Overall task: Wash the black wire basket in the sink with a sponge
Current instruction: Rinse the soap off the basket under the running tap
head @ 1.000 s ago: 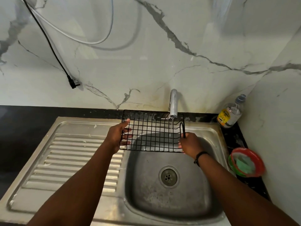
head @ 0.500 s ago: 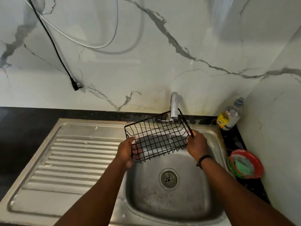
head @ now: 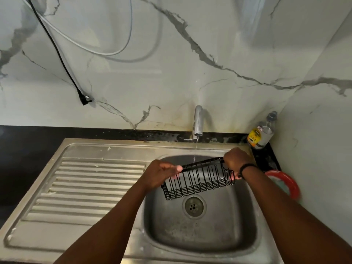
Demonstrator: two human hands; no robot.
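Over the steel sink (head: 247, 231) I hold the black wire basket (head: 198, 180) with both hands, its long side facing me and tilted down to the left. My left hand (head: 158, 176) grips its left end and my right hand (head: 236, 161) grips its right end. A thin stream of water from the tap (head: 197, 122) falls onto the basket's far top rail. A green sponge (head: 281, 184) lies in a red-rimmed bowl (head: 291, 183) at the right, partly hidden by my right arm.
A ribbed draining board (head: 91, 187) lies left of the basin, whose drain (head: 194, 206) sits below the basket. A soap bottle (head: 262, 133) stands in the back right corner. A black plug (head: 84, 99) and cables hang on the marble wall. Black countertop runs along the left.
The basket has turned from its flat grid facing me to its long side facing me and has come lower over the basin. Both hands followed it down. Water now runs from the tap.
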